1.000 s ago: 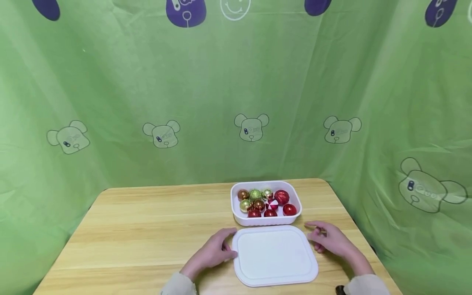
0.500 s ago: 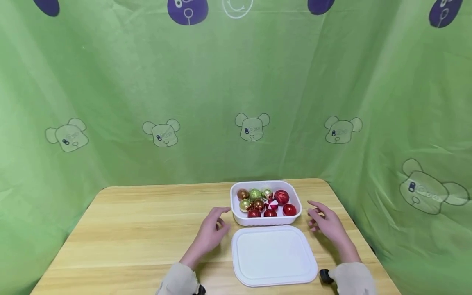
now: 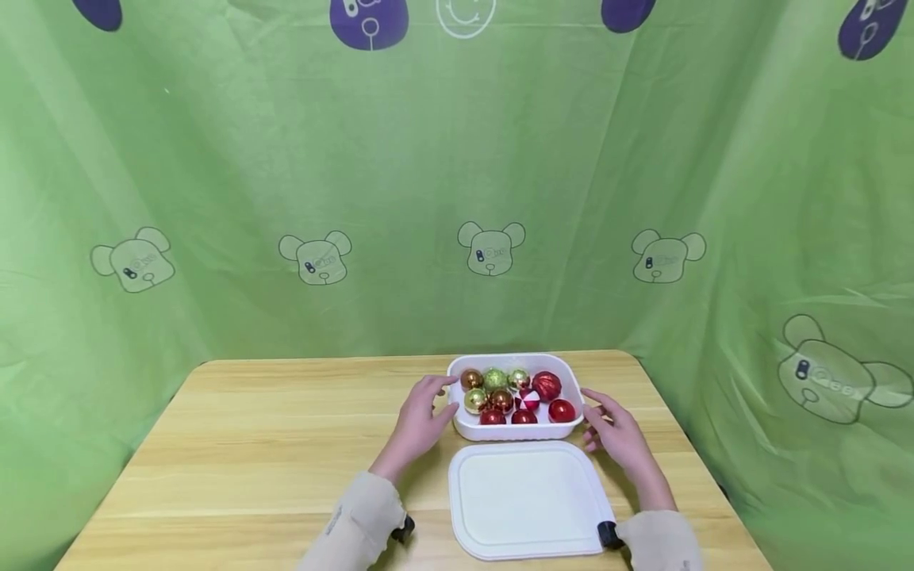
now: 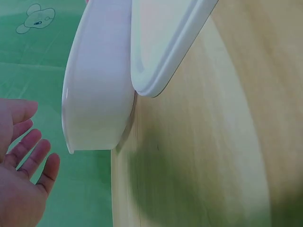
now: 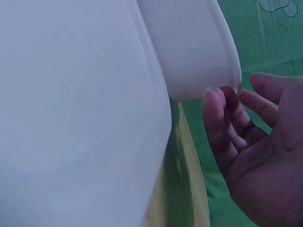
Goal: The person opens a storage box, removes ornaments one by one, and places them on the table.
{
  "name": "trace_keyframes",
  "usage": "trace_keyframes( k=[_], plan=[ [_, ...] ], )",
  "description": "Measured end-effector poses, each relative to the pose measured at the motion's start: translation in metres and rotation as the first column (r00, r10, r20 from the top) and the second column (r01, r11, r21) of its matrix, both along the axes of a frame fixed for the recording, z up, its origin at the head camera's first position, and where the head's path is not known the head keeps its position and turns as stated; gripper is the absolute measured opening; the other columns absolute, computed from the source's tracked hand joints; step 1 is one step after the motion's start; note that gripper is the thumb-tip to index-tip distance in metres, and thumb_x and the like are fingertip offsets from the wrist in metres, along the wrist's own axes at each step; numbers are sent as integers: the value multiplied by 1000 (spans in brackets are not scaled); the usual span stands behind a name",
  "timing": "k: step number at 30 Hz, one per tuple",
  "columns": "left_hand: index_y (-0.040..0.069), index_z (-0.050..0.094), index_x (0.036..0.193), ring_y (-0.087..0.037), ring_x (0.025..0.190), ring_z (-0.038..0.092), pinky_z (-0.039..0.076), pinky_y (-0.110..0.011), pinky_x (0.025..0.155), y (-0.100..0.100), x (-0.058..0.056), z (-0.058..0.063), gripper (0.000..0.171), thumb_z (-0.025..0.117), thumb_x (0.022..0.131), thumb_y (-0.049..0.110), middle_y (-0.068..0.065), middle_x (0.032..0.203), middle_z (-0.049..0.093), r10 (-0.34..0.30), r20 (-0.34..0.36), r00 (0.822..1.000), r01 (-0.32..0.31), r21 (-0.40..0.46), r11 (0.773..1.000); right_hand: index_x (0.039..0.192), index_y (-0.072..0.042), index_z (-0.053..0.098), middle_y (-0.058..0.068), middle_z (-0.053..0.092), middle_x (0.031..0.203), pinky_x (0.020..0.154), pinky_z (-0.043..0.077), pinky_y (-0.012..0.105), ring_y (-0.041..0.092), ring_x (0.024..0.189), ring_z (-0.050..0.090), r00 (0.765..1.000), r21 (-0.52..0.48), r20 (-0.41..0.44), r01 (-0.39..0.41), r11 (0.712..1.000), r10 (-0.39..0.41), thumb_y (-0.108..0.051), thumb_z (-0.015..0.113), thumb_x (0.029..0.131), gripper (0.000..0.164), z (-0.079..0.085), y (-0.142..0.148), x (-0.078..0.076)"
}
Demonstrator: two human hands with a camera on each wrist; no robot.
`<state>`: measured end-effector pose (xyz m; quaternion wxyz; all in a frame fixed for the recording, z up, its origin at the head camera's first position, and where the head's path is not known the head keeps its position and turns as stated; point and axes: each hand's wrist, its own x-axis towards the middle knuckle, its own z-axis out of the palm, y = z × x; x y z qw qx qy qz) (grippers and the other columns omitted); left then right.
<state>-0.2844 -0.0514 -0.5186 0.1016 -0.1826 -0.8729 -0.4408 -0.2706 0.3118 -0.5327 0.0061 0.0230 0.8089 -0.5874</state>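
A white plastic box [image 3: 516, 432] stands near the table's back edge, holding several shiny Christmas baubles [image 3: 546, 386] in red, gold, copper and green. At its left end is my left hand [image 3: 421, 420], fingers spread and slightly bent; the left wrist view shows a gap between this hand [image 4: 23, 165] and the box wall [image 4: 99, 94]. My right hand [image 3: 617, 436] is at the opposite end, and in the right wrist view its bent fingers [image 5: 215, 113] reach the box's corner, seemingly touching it. In front of the box lies its flat white lid [image 3: 528, 500].
The wooden table [image 3: 250, 460] stretches away to the left of the box. A green curtain [image 3: 400, 159] with bear-head prints hangs behind and along both sides. A black band [image 3: 609, 534] at my right wrist overlaps the lid's corner.
Both hands have left the sides of the lid and moved forward, then inward to the two ends of the box. Box, baubles and lid have stayed in place.
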Motion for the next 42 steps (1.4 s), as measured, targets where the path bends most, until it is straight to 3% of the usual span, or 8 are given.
trace_keyframes(
  k=[10,22,32,36,42],
  plan=[
    [10,59,144,-30,132,55,46,-52,115,11,-14,2,49,72,97,15,-11,141,61,-3,-54,999,0,-56,998,158,-9,39,21,55,110,69,66,36,22,79,67,1000,29,-4,15,999,-15,-19,54,109,53,-4,-3,0],
    [13,59,144,-34,130,57,44,-57,114,19,-26,-1,51,73,96,18,-12,140,63,2,-92,996,-18,-166,986,159,-7,37,23,59,112,69,66,36,22,79,68,1000,28,-9,1,1000,-1,-16,57,107,56,-5,-6,-2],
    [11,58,145,-36,134,55,42,-59,116,21,-32,-8,53,73,96,20,-14,143,61,14,-65,998,-29,-233,972,160,-8,36,22,58,112,70,66,35,21,79,68,1000,25,5,7,1000,-7,-14,56,107,57,-8,-5,-3],
    [13,56,147,-34,137,54,40,-58,118,24,-35,-6,53,72,97,25,-10,147,60,19,-76,997,-44,-346,937,160,-8,36,22,59,112,69,65,34,21,79,68,1000,24,5,7,1000,-7,-15,57,107,57,-8,-4,-4],
    [17,52,151,-31,138,56,39,-58,118,31,-35,-4,54,66,101,31,-5,151,58,-9,-108,994,-50,-527,849,160,-9,36,21,60,111,69,65,35,21,79,68,1000,31,14,8,999,-9,-16,56,107,57,-6,-4,-2]
  ],
)
